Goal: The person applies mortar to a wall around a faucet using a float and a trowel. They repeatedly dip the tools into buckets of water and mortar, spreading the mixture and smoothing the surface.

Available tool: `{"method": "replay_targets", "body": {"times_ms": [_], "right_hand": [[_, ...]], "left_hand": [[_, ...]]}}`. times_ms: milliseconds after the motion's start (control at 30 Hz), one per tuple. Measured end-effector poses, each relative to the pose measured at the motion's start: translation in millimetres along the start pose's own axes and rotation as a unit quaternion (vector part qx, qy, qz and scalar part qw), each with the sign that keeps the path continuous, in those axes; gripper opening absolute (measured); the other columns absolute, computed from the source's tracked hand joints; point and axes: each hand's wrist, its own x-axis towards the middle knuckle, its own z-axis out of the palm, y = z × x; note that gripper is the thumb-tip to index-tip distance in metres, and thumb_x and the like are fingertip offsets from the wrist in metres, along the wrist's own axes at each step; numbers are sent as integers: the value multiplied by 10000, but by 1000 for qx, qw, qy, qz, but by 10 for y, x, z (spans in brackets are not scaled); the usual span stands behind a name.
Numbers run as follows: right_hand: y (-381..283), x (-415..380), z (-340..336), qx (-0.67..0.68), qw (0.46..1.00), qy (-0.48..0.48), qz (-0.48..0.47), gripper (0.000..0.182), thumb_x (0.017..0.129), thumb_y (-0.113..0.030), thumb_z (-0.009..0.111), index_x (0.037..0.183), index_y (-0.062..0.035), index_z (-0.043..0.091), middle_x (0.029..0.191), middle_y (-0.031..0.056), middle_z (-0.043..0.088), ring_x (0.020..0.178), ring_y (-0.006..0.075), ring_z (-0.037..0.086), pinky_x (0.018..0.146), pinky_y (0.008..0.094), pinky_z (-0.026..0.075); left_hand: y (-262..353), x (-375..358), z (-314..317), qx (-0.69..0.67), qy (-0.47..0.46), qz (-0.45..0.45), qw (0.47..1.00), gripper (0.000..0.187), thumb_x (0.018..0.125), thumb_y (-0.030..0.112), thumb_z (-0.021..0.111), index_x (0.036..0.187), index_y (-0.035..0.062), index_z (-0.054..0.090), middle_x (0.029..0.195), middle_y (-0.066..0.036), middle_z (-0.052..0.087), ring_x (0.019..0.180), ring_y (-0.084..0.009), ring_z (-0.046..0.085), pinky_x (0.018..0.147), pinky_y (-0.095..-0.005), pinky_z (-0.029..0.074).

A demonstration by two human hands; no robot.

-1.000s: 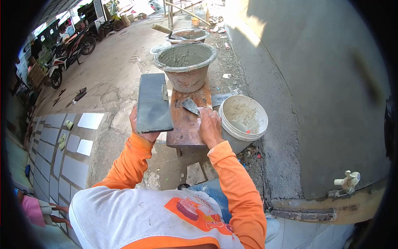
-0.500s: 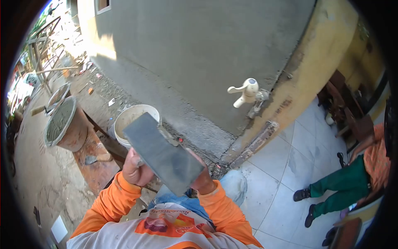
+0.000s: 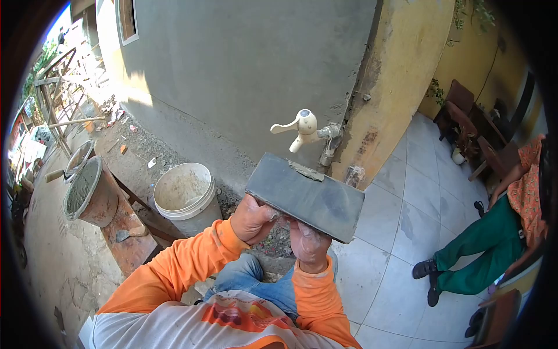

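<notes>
A dark rectangular plastering float is tilted in front of me, flat face up. A ridge of wet mortar clings to its far edge. My left hand is closed on its near left corner. My right hand grips the near edge farther right, with fingers hidden underneath. The underside and any handle are out of sight. Just beyond the float, a cream tap sticks out from the grey plastered wall.
A whitish bucket stands left of my hands. Farther left, a mortar-filled bucket sits by a wooden plank with a small trowel. White floor tiles lie right, where a person in green trousers sits.
Both hands have moved the float right and away from my body and turned it, its far edge now near the tap. The view has shifted, and the whitish bucket shows uncovered.
</notes>
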Motion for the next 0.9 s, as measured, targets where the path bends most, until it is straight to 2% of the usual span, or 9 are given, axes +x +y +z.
{"method": "replay_targets", "body": {"times_ms": [133,200,267,300,367,533,633,700,900], "right_hand": [[-16,57,45,53,998,35,-19,427,806,-9,635,1209,-78,512,1132,78,583,995,251,586,821,383,501],[-61,124,86,-153,971,65,-173,427,803,21,612,1210,-19,490,1140,97,574,1014,238,582,873,364,484],[-224,272,88,-239,947,39,-210,416,793,39,602,1193,16,489,1133,112,576,1008,234,584,883,363,479],[-335,367,158,-326,914,15,-240,406,783,56,592,1176,52,487,1126,127,577,1001,231,586,893,362,473],[-496,546,408,-340,907,28,-248,366,762,57,616,1110,89,507,1056,144,593,958,226,599,868,343,478],[-427,923,731,-396,852,99,-328,390,686,-100,726,1014,7,545,877,132,576,812,310,595,740,402,474],[-467,1172,867,-427,851,123,-278,388,682,-160,759,959,-4,537,842,135,554,799,338,563,714,445,448],[-543,1408,1013,-425,832,138,-328,385,681,-212,774,922,-27,537,814,128,539,776,324,541,723,446,417],[-685,1667,1175,-473,770,114,-414,322,687,-220,759,916,-62,596,916,116,516,884,271,496,816,418,371]], "left_hand": [[86,14,117,58,30,15,998,374,776,133,726,1089,28,550,962,-59,623,818,-150,604,711,-289,485],[49,-32,206,227,103,80,965,353,763,107,730,1061,30,558,956,-64,625,817,-151,604,705,-292,481],[61,-123,234,555,143,232,786,367,697,25,749,1008,35,554,937,-100,619,797,-192,609,685,-324,470],[106,-85,295,557,140,232,785,367,697,25,749,1008,35,554,937,-100,619,797,-192,609,685,-324,470],[208,68,440,714,20,434,548,450,646,23,768,1026,45,529,944,-123,607,795,-252,607,682,-357,465],[311,671,408,673,83,525,514,537,614,34,777,1080,40,512,973,-143,598,826,-303,601,687,-379,470],[449,1016,429,651,85,556,510,526,651,-18,757,1091,42,476,992,-138,593,839,-276,584,723,-346,476],[534,1268,437,626,103,595,493,528,629,37,771,1083,33,500,983,-154,596,819,-321,595,714,-389,482],[781,1755,527,560,90,647,510,508,648,-6,779,1066,43,493,954,-89,613,787,-202,596,667,-291,485]]}}
